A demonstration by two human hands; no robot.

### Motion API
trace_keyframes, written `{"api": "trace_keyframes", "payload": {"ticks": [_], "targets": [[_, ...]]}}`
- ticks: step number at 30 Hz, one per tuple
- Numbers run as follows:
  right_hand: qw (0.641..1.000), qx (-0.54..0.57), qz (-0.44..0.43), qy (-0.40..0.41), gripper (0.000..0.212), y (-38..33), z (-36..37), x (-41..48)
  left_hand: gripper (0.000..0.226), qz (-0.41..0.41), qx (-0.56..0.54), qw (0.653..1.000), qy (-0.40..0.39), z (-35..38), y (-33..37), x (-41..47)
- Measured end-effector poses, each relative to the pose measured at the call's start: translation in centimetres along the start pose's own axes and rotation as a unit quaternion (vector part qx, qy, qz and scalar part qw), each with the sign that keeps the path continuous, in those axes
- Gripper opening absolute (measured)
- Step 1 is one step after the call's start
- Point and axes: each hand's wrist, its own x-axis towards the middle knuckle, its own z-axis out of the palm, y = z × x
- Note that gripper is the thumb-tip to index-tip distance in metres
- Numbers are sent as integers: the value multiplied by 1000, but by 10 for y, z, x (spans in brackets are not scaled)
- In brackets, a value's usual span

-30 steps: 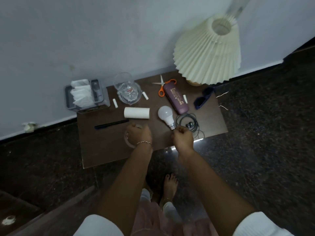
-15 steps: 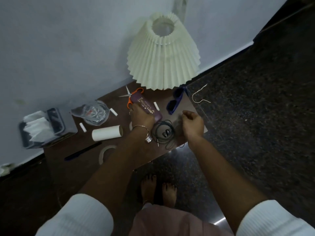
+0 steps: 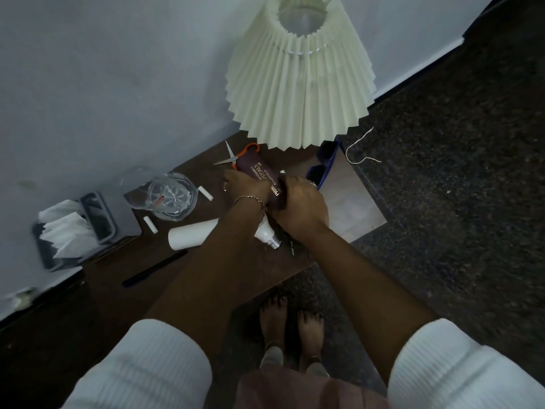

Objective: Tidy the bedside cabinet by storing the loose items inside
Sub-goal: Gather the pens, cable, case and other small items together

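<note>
Right hand (image 3: 300, 208) moved onto purple tube (image 3: 253, 169), fingers curled round its near end, left hand (image 3: 244, 187) gripping its side

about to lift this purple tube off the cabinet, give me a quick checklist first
1. Grip on purple tube: ok, left hand and right hand both hold it.
2. Scissors clear of tube: not ok, they lie against its far end.
3. Bulb clear of arms: not ok, it lies under the left wrist.
4. Tube cap closed: cannot tell, the hands hide it.
5. Cabinet open for storing: cannot tell, only its top shows.
</note>
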Motion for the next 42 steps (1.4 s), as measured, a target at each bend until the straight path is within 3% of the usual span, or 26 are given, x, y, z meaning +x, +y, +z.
{"api": "trace_keyframes", "payload": {"ticks": [12, 15, 18, 24, 28, 30, 36, 42], "targets": [[999, 12, 14, 35, 54, -7, 5, 1, 59, 33, -36, 999, 7, -1, 0, 2], [995, 71, 27, 64, 50, -14, -5, -9, 41, 60, -118, 991, 18, -5, -2, -4], [983, 163, 39, 74, 46, -25, -21, -29, 29, 26, -225, 974, -32, -12, -4, -16], [950, 292, 110, -12, 64, -24, -40, -69, 44, -79, -341, 923, -160, -22, -24, -63], [953, 279, 114, -36, 49, -19, -45, -81, 27, -82, -424, 877, -209, -29, -39, -83], [957, 266, 108, -28, 45, -20, -47, -87, 16, -74, -428, 869, -239, -32, -44, -93], [957, 272, 88, -54, 52, -24, -51, -100, 24, -66, -453, 848, -266, -43, -56, -101], [900, 383, 156, -137, 36, -24, -62, -98, 21, -51, -454, 837, -303, -53, -70, -104]]}}
